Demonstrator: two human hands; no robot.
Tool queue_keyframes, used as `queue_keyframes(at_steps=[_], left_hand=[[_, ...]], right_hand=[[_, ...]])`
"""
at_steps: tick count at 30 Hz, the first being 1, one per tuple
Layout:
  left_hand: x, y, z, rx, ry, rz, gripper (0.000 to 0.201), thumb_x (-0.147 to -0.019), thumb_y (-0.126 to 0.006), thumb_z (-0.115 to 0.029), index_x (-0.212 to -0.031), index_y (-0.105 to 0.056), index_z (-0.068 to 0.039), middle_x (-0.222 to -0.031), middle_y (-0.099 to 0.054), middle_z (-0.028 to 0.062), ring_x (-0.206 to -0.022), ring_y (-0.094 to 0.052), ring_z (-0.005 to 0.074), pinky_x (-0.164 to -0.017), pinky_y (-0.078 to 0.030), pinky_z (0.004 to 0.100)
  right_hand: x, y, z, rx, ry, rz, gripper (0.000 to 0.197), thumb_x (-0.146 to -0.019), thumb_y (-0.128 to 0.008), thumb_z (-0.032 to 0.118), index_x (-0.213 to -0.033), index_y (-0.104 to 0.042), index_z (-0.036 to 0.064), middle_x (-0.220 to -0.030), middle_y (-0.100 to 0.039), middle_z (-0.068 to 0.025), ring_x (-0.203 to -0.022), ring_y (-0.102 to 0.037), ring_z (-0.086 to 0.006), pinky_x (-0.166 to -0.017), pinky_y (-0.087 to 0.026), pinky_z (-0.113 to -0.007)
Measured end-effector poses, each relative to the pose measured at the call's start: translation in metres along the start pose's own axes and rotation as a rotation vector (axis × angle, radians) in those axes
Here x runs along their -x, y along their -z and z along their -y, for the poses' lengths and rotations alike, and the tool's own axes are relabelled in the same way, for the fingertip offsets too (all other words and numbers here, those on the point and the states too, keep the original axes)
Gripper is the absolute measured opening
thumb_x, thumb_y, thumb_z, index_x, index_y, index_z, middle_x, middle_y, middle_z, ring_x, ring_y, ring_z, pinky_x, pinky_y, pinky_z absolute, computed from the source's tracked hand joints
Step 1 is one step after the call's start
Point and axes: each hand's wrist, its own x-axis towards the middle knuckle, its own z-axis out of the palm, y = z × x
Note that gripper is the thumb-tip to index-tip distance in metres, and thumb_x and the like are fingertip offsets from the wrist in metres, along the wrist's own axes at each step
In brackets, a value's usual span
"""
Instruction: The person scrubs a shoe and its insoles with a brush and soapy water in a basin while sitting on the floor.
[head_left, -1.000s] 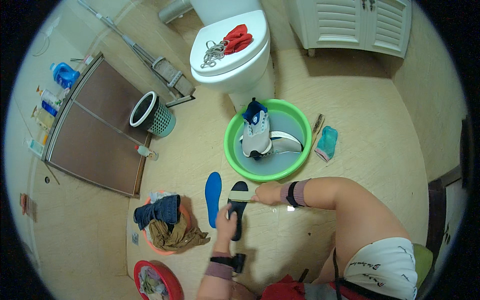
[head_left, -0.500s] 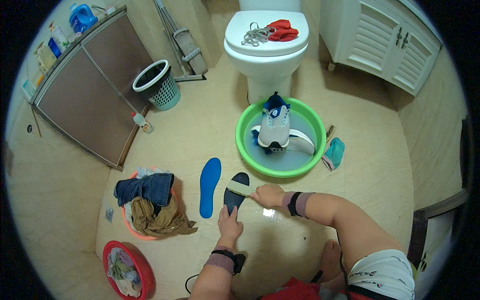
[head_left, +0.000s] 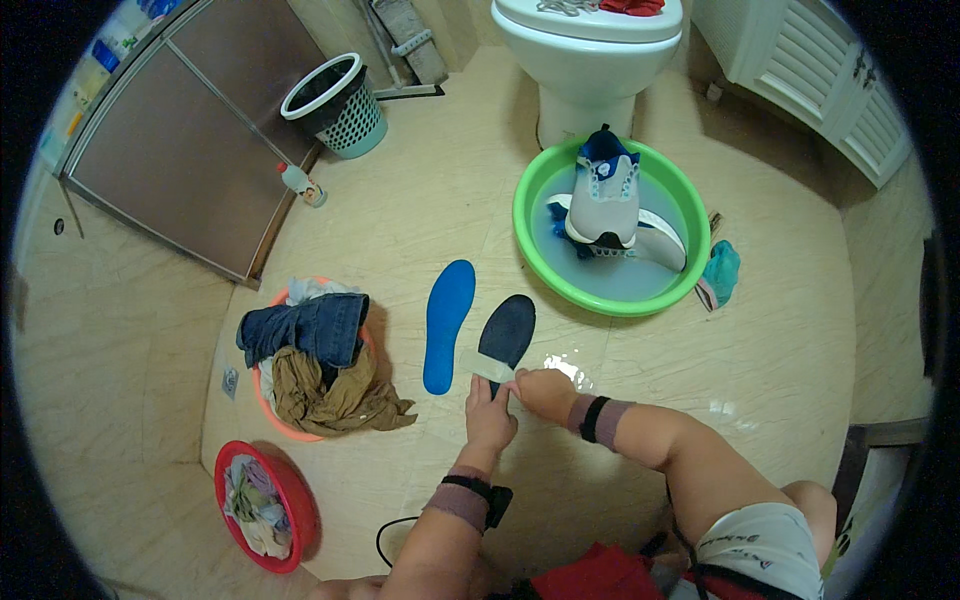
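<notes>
A dark navy insole (head_left: pixel 510 325) lies on the tiled floor in front of me. Across its lower half rests a pale scrubbing brush (head_left: pixel 489 367), its handle gripped in my right hand (head_left: pixel 546 395). My left hand (head_left: pixel 490 418) has its fingers stretched out, pressing down the heel end, which is partly hidden by fingers and brush. Just left of it, flat on the floor, is a bright blue insole (head_left: pixel 449 325). Beyond my right hand stands a green basin (head_left: pixel 527 262) of cloudy water. One grey-and-blue sneaker (head_left: pixel 606 205) leans upright there, against a second sneaker (head_left: pixel 660 245) on its side.
A teal cloth (head_left: pixel 719 272) lies right of the basin. An orange basket (head_left: pixel 266 400) of clothes and a red basin (head_left: pixel 296 505) of laundry stand at left. Farther back are a bottle (head_left: pixel 302 185), a waste bin (head_left: pixel 352 125), a toilet (head_left: pixel 590 50) and a white cabinet (head_left: pixel 800 60).
My right hand has drawn the brush down the navy insole, from its middle toward the heel, close to my left fingers. The whole view has shifted, so the scene sits higher and further right.
</notes>
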Motion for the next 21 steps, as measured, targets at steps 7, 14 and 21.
queue_keyframes(at_steps=[7,14,21], left_hand=[[0.001,0.004,-0.017,0.006,0.046,0.043,0.081,-0.073,-0.064,-0.011,-0.148,-0.035,-0.014,-0.154,-0.019,0.0294,-0.143,-0.019,0.0438,-0.115,-0.022,0.0469],[0.005,0.001,-0.002,-0.014,0.020,0.004,0.085,-0.070,-0.066,-0.012,-0.148,-0.033,-0.009,-0.152,-0.016,0.0348,-0.140,-0.019,0.0508,-0.115,-0.022,0.0507],[0.006,0.013,-0.018,-0.009,0.088,0.057,0.084,-0.074,-0.063,-0.013,-0.151,-0.029,-0.012,-0.155,-0.014,0.0300,-0.144,-0.015,0.0440,-0.117,-0.018,0.0476]], right_hand=[[-0.059,0.050,-0.072,-0.186,-0.347,-0.145,0.041,-0.096,-0.047,0.039,-0.093,-0.066,0.0031,-0.084,-0.067,-0.0214,-0.079,-0.066,-0.0395,-0.068,-0.051,-0.050],[-0.028,0.027,-0.011,0.080,0.019,0.145,0.037,-0.095,-0.049,0.035,-0.088,-0.069,0.0044,-0.087,-0.070,-0.0179,-0.079,-0.069,-0.0362,-0.070,-0.054,-0.049],[-0.046,0.044,-0.039,-0.137,-0.289,-0.084,0.041,-0.097,-0.046,0.036,-0.092,-0.067,0.0020,-0.089,-0.068,-0.0218,-0.084,-0.067,-0.0387,-0.075,-0.051,-0.049]])
